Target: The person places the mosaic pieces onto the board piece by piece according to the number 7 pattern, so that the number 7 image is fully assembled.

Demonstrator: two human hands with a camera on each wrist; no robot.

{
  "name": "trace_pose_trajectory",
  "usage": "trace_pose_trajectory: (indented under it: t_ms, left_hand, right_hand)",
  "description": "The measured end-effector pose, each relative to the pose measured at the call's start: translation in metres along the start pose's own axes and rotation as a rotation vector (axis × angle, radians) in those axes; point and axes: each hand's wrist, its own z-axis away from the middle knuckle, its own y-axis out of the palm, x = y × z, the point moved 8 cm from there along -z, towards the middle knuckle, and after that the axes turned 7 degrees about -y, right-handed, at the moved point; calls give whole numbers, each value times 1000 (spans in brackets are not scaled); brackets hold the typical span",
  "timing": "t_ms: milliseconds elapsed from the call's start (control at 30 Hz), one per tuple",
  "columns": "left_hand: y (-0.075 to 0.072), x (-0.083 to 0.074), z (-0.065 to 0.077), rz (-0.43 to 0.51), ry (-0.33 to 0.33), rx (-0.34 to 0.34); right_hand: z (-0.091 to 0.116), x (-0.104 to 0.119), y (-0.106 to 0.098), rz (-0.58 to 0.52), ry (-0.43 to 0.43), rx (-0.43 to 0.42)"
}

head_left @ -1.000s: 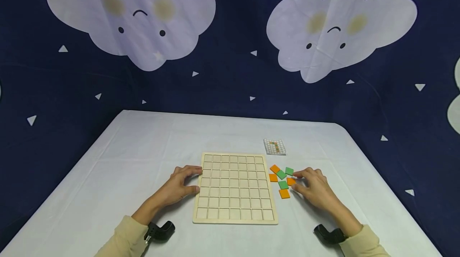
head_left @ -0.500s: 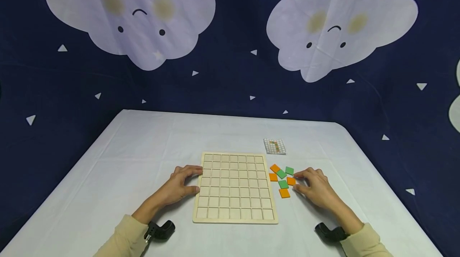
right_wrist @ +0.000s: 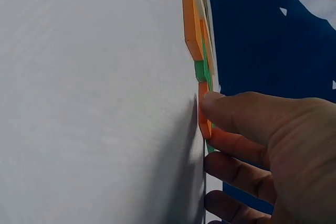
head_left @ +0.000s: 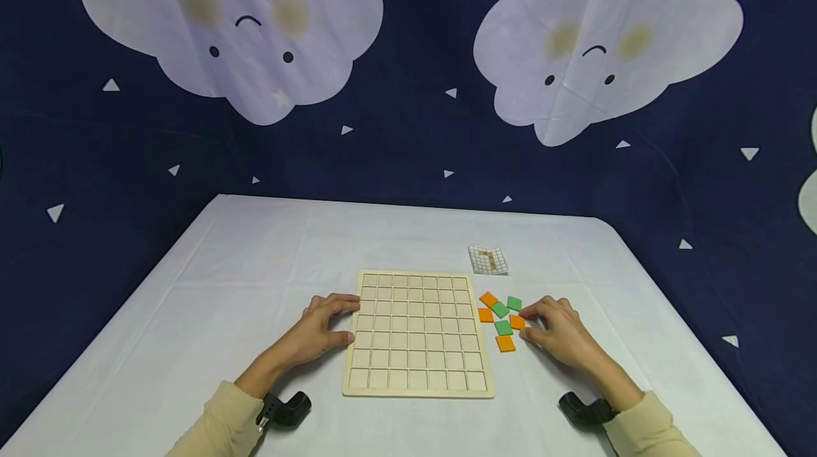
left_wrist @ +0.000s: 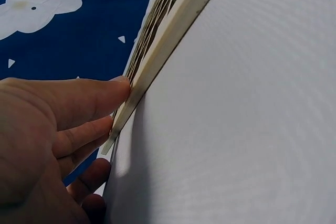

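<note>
Movement since the frame half a second earlier is minimal: the right hand (head_left: 562, 333) has shifted very slightly leftward; the left hand (head_left: 317, 329), board (head_left: 408, 343) and tiles hold their positions.

Left grip: thumb and fingers spread, touching the board's left edge. The board, a pale gridded square, lies flat at the lower centre of the head frame.

Right grip: thumb touching an orange tile (head_left: 517, 322), forefinger at the tile's opposite edge; whether they pinch it cannot be told. That tile lies right of the board. Three other orange tiles (head_left: 505, 343) and three green tiles (head_left: 503, 328) are grouped with it, between the board and the right hand.

Above the group, near the board's upper right corner, lies a card (head_left: 488, 260) printed with a grid and coloured squares. All rest on the white desk (head_left: 191, 343). Navy backdrop (head_left: 421, 67) with clouds fills the upper frame.
</note>
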Motion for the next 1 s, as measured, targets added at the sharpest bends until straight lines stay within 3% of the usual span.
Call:
trace_pose_trajectory:
  t_ms: [800,1000]
  left_hand:
    - [-1,-3,1,-46,72,-37]
    - [-1,-3,1,-35,59,-36]
  right_hand:
    - [-1,-2,2,12,-22,-11]
    - [-1,-2,1,14,-21,-9]
